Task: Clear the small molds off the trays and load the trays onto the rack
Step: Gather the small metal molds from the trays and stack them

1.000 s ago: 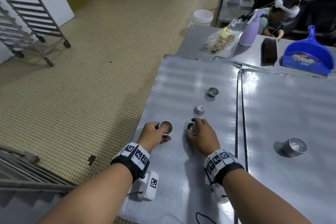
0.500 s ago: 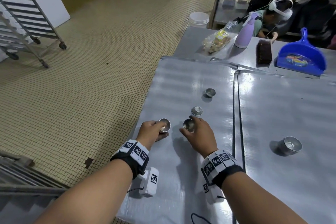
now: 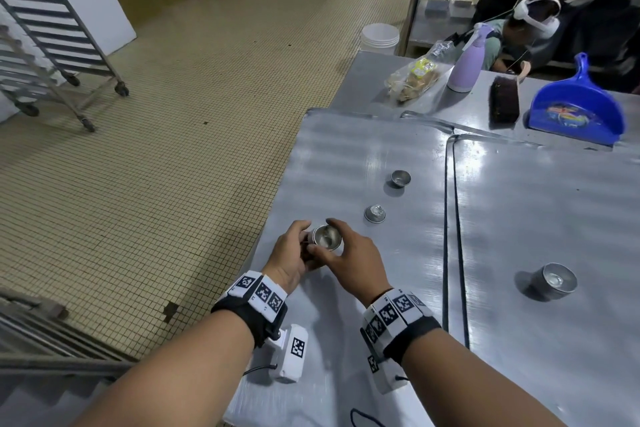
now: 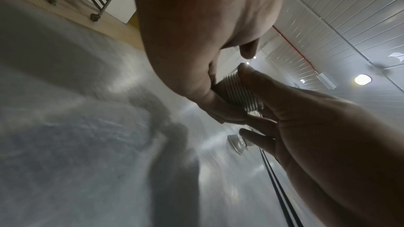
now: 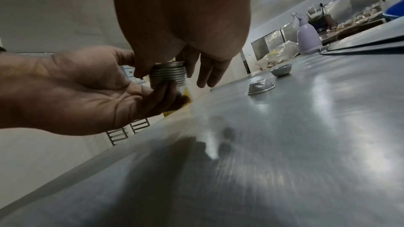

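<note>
A short stack of ribbed small metal molds (image 3: pixel 325 237) is held just above the left tray (image 3: pixel 346 156). My left hand (image 3: pixel 306 248) cups the stack from below with curled fingers. My right hand (image 3: pixel 337 246) pinches its top between thumb and forefinger. The left wrist view shows the stack (image 4: pixel 238 91) between both hands. In the right wrist view it (image 5: pixel 168 75) sits under my right hand (image 5: pixel 166 70), on my left hand's fingers (image 5: pixel 166 92). An upside-down mold (image 3: pixel 375 214) and an upright mold (image 3: pixel 400 178) lie farther along this tray. Another mold stack (image 3: pixel 554 281) stands on the right tray (image 3: pixel 554 201).
The wheeled tray rack (image 3: pixel 45 28) stands far left across the tiled floor. Behind the trays lie a bag of food (image 3: pixel 414 76), a lilac spray bottle (image 3: pixel 465 62), a brush (image 3: pixel 504 99) and a blue dustpan (image 3: pixel 575 107). A seated person (image 3: pixel 533 24) is beyond the table.
Each hand held its own mold apart on the left tray. Now the hands have come together and the right hand's mold sits on the one in the left.
</note>
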A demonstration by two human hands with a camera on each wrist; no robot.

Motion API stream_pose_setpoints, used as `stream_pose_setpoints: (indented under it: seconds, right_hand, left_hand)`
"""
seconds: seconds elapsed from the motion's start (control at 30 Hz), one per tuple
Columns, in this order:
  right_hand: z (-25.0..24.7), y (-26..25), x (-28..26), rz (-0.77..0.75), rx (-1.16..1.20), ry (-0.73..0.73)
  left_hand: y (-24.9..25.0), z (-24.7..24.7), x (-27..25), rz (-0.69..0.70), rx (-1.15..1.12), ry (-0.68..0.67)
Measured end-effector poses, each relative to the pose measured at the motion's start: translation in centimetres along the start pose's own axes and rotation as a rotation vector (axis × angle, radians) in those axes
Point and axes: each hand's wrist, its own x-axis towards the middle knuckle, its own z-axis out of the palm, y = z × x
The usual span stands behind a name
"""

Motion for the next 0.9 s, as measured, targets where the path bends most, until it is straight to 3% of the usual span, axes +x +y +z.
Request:
stream_pose_setpoints:
  seconds: [0.13,0.33,0.47,0.6,0.73,0.9]
  right_hand:
    - [0.0,0.2,0.3,0.008,0.038,-0.018]
    - [-0.7,2.3,1.0,0.009,0.047,-0.065]
    - [-2.4,5.6,3.8,0.138,-0.083,0.033]
    - [-3.6,7.9,7.4,0.273,-0.195,-0.105]
    - [-3.7,8.6,9.0,0.257,-0.353,-0.195]
    - [-3.0,9.0,8.6,0.218,-0.365,-0.114]
  left_hand:
    - [0.0,0.3,0.2,0.016,-0.013,-0.004]
    - [0.5,-0.4,0.9,0.098,0.074,0.094]
    - [0.2,-1.0,1.7,0.12,0.186,0.177]
    - [-0.4,-1.3,1.8,0.154,0.292,0.199]
    - [-0.6,-1.4,1.3,0.198,0.376,0.208]
    - [-0.3,-1.4,1.0,0.245,0.431,0.201]
